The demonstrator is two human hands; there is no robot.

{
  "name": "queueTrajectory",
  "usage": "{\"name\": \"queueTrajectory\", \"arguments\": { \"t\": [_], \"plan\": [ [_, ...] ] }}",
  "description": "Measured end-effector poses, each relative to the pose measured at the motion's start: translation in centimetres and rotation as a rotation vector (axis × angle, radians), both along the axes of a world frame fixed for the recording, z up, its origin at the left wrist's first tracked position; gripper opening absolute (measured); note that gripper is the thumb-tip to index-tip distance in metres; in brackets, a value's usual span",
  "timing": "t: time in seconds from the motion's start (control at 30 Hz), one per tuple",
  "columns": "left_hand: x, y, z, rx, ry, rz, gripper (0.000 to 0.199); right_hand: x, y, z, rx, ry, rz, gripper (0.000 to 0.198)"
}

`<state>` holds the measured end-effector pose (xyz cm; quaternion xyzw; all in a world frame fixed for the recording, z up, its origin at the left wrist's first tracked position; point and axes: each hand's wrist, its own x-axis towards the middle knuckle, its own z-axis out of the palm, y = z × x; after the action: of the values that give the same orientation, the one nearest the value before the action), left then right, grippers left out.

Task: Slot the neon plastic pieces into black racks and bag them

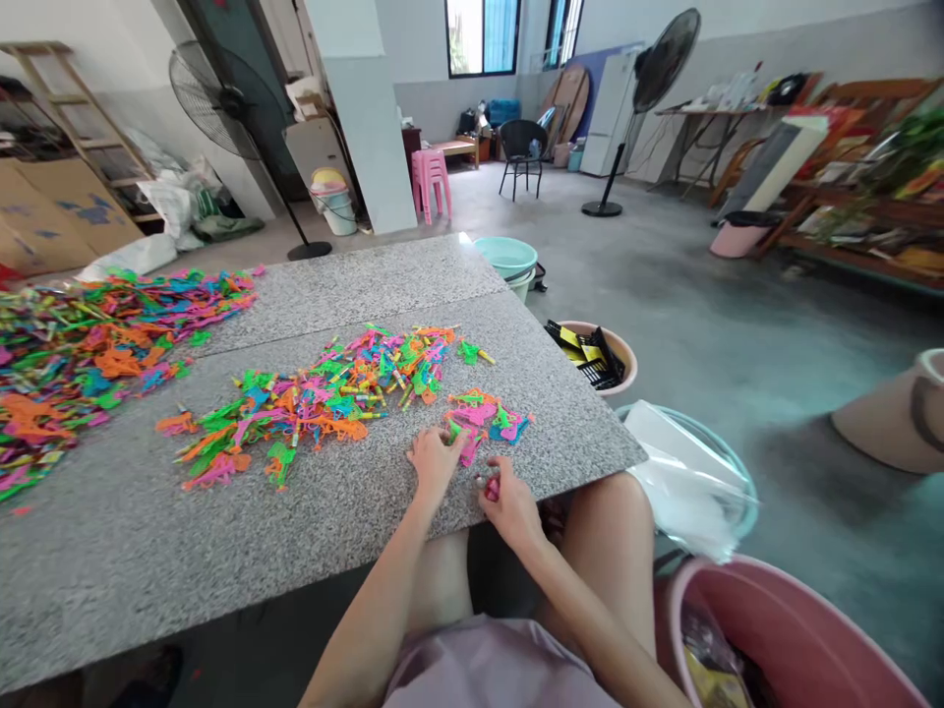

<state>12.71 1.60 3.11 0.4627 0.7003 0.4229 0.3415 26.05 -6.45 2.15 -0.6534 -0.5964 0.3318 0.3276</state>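
My left hand [434, 460] rests flat-fingered on the grey granite table [310, 511], touching a pink plastic piece at the edge of a small pile of coloured plastic toy parts [483, 416]. My right hand [507, 500] sits at the table's near edge, curled around a small pink piece [492, 486]. A larger spread of bright plastic parts [324, 398] lies just beyond my left hand. A big heap of the same parts [81, 354] covers the table's far left.
Right of the table stand a tub with black and yellow pieces [594, 356], a basin holding a white bag [685, 472] and a pink bucket [774, 629]. A teal basin [505, 256] sits past the table's far corner. Two standing fans [221, 103], [656, 69] and cluttered shelves [862, 177] ring the floor.
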Motion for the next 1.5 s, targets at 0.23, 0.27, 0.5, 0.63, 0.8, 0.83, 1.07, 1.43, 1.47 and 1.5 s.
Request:
{"name": "queueTrajectory", "arguments": {
  "t": [0.23, 0.27, 0.5, 0.63, 0.8, 0.83, 1.07, 1.43, 1.47, 1.5],
  "plan": [
    [-2.5, -4.0, 2.4, -0.044, -0.393, -0.211, 0.046, 1.7, 0.3, 3.2, -0.052, 0.723, -0.078, 0.031],
    [-2.5, -5.0, 3.1, -0.057, -0.453, -0.234, 0.048, 1.6, 0.2, 4.0, -0.05, 0.746, -0.051, 0.032],
    [-1.7, -8.3, 6.9, -0.044, -0.771, -0.247, 0.056, 1.3, -1.8, 7.3, -0.011, 0.658, 0.057, 0.033],
    [-1.5, -8.4, 7.3, -0.041, -0.835, -0.26, 0.047, 1.7, -2.5, 7.1, 0.057, 0.564, 0.048, 0.027],
    [-1.6, -8.7, 7.4, -0.042, -0.832, -0.259, 0.042, 1.9, -2.8, 6.8, 0.167, 0.47, 0.058, 0.024],
    [-1.7, -8.7, 7.4, -0.043, -0.83, -0.259, 0.042, 1.8, -2.9, 6.9, 0.193, 0.45, 0.064, 0.023],
    [-1.7, -8.9, 7.4, -0.041, -0.832, -0.226, 0.044, 1.7, -3.2, 7.1, 0.301, 0.369, 0.064, 0.017],
    [-1.1, -9.9, 7.7, 0.044, -0.775, -0.15, 0.038, 0.8, -3.4, 6.0, 0.279, 0.357, 0.074, 0.015],
    [-0.9, -10.2, 7.5, 0.069, -0.747, -0.135, 0.037, 0.7, -3.6, 5.9, 0.299, 0.325, 0.09, 0.015],
    [-0.8, -10.6, 7.3, 0.089, -0.718, -0.125, 0.037, 0.5, -3.8, 5.7, 0.315, 0.289, 0.113, 0.016]
  ]
}}
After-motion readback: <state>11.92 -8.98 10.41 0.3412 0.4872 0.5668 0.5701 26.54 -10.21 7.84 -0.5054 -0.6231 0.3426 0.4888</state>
